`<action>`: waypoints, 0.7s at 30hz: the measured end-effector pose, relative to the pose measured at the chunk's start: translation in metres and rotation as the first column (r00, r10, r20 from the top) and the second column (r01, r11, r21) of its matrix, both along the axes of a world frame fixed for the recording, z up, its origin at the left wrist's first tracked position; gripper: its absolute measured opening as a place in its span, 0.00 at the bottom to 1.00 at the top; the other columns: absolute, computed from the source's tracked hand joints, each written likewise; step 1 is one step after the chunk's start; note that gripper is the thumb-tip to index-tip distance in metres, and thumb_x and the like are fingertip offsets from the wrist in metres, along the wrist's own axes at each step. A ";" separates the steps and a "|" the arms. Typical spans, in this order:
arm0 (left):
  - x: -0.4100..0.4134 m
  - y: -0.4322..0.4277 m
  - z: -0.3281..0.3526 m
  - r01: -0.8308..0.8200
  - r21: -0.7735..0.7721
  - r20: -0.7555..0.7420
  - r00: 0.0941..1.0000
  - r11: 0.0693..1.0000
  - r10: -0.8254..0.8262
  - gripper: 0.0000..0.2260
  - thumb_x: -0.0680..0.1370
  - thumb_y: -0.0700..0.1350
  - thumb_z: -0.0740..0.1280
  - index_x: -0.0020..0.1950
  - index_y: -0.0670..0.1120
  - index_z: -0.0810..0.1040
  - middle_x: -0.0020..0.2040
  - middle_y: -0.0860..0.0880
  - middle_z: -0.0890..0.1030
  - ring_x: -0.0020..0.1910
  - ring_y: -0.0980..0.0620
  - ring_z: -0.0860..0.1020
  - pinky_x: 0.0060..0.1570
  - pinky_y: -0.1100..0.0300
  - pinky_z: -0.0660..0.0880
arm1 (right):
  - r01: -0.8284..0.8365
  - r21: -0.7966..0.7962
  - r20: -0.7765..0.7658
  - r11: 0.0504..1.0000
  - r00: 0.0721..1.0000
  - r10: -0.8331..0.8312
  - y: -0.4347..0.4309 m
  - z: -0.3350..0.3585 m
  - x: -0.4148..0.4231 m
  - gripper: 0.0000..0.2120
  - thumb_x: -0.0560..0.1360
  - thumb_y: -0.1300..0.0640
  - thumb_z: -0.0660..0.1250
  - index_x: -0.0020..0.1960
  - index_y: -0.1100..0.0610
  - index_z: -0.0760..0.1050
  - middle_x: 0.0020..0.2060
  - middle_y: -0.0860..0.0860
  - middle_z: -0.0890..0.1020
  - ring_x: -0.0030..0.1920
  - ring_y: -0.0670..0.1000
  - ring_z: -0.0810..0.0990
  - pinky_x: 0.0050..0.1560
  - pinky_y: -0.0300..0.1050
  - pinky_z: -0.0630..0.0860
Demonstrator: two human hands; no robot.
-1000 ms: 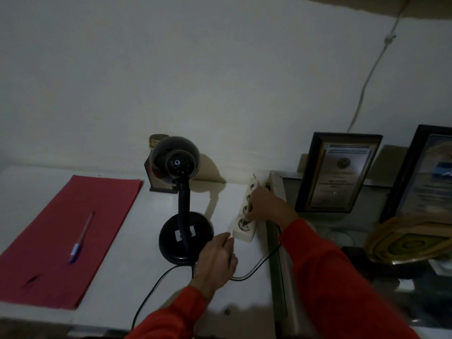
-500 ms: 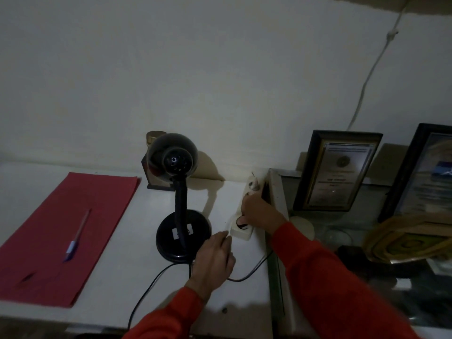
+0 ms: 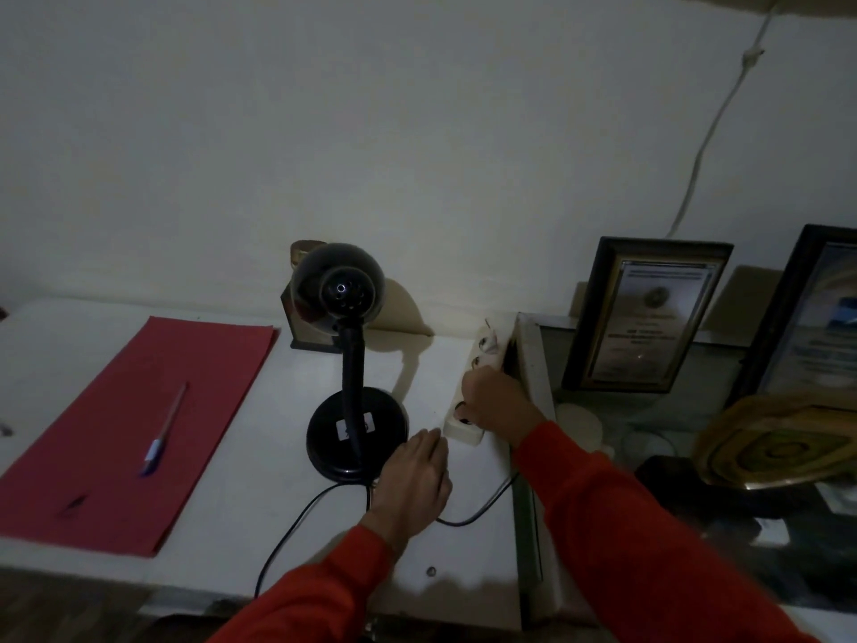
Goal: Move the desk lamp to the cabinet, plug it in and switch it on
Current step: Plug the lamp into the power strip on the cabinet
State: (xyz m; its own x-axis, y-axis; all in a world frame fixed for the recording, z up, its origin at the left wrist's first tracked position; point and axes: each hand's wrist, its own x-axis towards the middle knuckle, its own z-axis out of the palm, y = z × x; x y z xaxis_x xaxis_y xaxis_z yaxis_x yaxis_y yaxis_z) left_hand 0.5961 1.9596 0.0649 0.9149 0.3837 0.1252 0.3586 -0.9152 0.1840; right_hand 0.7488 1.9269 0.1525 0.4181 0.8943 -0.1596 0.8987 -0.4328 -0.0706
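The lamp (image 3: 345, 355) stands unlit on the white bench (image 3: 250, 517), its cord (image 3: 297, 522) trailing off the front edge. The right hand (image 3: 498, 403) is clenched over the near socket of the power strip (image 3: 470, 392) (the plug is hidden beneath it). The left hand (image 3: 412, 480) rests flat and released beside the strip's near end, gripping nothing.
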 end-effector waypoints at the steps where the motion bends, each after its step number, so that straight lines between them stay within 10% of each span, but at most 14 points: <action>1: -0.001 0.000 0.002 0.008 0.009 -0.002 1.000 1.000 -0.008 0.15 0.74 0.45 0.56 0.57 0.41 0.73 0.59 0.41 0.76 0.55 0.42 0.75 0.52 0.51 0.72 | -0.010 0.008 0.058 1.000 0.998 0.009 -0.002 0.001 -0.003 0.17 0.77 0.52 0.65 0.56 0.65 0.74 0.56 0.62 0.80 0.56 0.59 0.79 0.53 0.51 0.76; 6: -0.027 0.002 0.013 0.067 -0.020 0.120 0.991 0.998 -0.064 0.11 0.75 0.47 0.60 0.52 0.47 0.78 0.54 0.48 0.80 0.48 0.47 0.77 0.44 0.54 0.71 | -0.128 0.175 0.196 0.976 0.976 0.093 -0.006 0.001 -0.024 0.17 0.77 0.49 0.60 0.58 0.60 0.75 0.56 0.58 0.78 0.56 0.58 0.74 0.56 0.49 0.70; 10: -0.071 0.015 0.014 0.084 -0.055 0.198 0.978 0.995 -0.072 0.05 0.71 0.45 0.63 0.41 0.49 0.78 0.43 0.50 0.81 0.40 0.49 0.76 0.38 0.57 0.66 | -0.016 0.462 -0.177 0.887 0.978 0.110 -0.011 -0.005 -0.061 0.15 0.74 0.57 0.67 0.58 0.64 0.78 0.52 0.62 0.79 0.54 0.61 0.78 0.56 0.50 0.75; 14: -0.107 0.032 0.012 -0.036 -0.210 0.309 0.946 0.977 0.101 0.08 0.71 0.43 0.60 0.40 0.46 0.80 0.39 0.46 0.79 0.38 0.48 0.74 0.36 0.53 0.73 | 0.173 0.323 -0.466 0.930 0.885 -0.003 -0.009 -0.026 -0.098 0.26 0.72 0.54 0.70 0.67 0.60 0.70 0.62 0.59 0.75 0.64 0.57 0.72 0.61 0.44 0.70; 21: -0.109 0.079 0.018 -0.256 -0.443 0.276 0.873 0.859 0.403 0.21 0.73 0.42 0.61 0.67 0.43 0.71 0.69 0.40 0.69 0.66 0.44 0.68 0.64 0.48 0.70 | 0.317 0.247 -0.577 0.916 0.807 -0.124 0.008 -0.055 -0.133 0.49 0.67 0.48 0.75 0.76 0.60 0.51 0.73 0.59 0.60 0.73 0.58 0.60 0.72 0.48 0.63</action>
